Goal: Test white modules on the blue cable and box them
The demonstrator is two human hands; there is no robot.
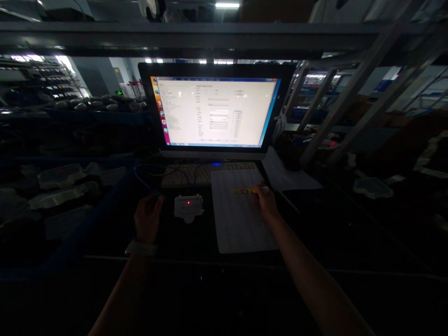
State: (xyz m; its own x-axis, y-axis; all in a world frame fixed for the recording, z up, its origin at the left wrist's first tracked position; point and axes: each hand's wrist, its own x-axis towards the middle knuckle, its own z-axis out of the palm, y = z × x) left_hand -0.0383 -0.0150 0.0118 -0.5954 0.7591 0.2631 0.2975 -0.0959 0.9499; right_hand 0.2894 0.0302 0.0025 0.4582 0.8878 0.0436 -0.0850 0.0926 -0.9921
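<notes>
My left hand is closed, its fingertips pinched at the end of a thin blue cable; the tip in the fingers is too dark to make out. To the right of that hand lies a small pale plastic box with a lit red light, apart from it. My right hand grips a narrow yellow strip with darker marks, lying across a printed sheet of paper. Whether the strip is a ruler or a marker, I cannot tell. The sheet partly covers the keyboard.
A lit monitor showing a form stands behind the keyboard. More paper lies to the right, and a similar clear box farther right. At the left, a blue bin holds several pale boxes. Metal frame bars slant at the right.
</notes>
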